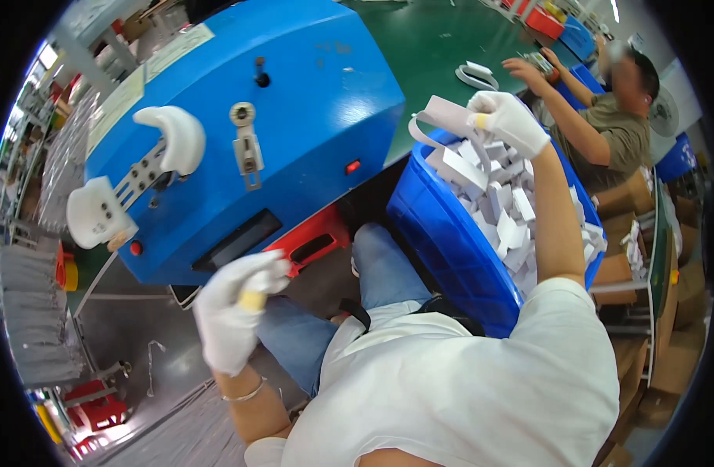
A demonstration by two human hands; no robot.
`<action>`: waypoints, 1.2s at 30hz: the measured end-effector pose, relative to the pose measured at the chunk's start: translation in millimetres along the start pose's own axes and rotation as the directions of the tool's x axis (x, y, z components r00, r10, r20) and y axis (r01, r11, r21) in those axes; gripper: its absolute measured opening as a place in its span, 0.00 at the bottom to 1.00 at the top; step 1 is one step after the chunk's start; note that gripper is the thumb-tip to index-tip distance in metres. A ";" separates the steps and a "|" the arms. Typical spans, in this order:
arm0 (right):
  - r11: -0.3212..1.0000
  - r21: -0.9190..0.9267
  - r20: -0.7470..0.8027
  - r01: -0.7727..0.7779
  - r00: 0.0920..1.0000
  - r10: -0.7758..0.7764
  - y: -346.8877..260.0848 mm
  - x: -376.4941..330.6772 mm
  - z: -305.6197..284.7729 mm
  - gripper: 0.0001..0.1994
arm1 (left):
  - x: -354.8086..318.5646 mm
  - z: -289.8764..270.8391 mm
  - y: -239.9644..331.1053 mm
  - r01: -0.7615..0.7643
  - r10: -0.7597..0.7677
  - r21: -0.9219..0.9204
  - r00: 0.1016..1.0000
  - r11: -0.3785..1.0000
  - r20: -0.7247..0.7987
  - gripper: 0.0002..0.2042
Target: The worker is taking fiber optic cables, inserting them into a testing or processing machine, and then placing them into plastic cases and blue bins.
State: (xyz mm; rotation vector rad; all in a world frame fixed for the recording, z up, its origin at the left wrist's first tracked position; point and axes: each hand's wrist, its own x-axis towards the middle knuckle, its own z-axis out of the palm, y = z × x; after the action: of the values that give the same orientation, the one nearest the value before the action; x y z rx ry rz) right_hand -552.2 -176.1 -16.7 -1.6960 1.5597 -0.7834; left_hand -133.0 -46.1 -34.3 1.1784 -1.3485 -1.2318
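Both my hands wear white gloves with a yellow patch. My right hand (508, 123) is closed on a thin white curved strip (448, 117), whose narrow end hangs in a loop. This strip is above the left part of a blue plastic crate (435, 222) filled with small folded white card pieces (493, 194). In front of a blue machine (310, 101), my left hand (236, 311) is raised with its fingers bent together. Whether something small sits in those fingers is hidden.
The machine carries two white curved pads (182, 140), a metal lever (246, 148) and a red switch (352, 166). Behind the crate, more white strips (477, 76) lie on a green table (427, 31). At right sits another person (606, 124); cardboard boxes (629, 194) stand nearby.
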 end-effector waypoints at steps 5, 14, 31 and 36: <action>0.956 0.287 0.241 0.065 0.961 -0.137 -83.3 -23.7 57.7 0.06 | 20.7 44.2 6.8 -0.337 0.350 0.247 0.937 0.909 -0.007 0.18; 0.627 0.754 -0.109 0.198 0.978 -0.178 -114.9 -72.4 168.7 0.26 | -22.8 30.2 -15.6 -0.473 0.436 0.044 0.768 0.880 -0.469 0.26; 0.394 -0.243 -0.240 0.887 0.338 -0.910 -211.4 -33.8 170.5 0.19 | 2.1 2.0 82.1 -0.493 0.426 -0.030 0.780 0.869 -0.459 0.09; 0.420 -0.113 -0.284 0.901 0.375 -0.882 -224.6 -35.2 136.8 0.11 | -3.6 -12.2 98.9 -0.545 0.453 -0.071 0.755 0.835 -0.474 0.07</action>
State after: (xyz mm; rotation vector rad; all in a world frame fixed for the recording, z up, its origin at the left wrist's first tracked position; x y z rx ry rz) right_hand -315.0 -120.5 88.4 -2.4579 0.5779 -1.6838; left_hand -126.4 -40.2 65.0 0.7998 -1.0606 -0.6378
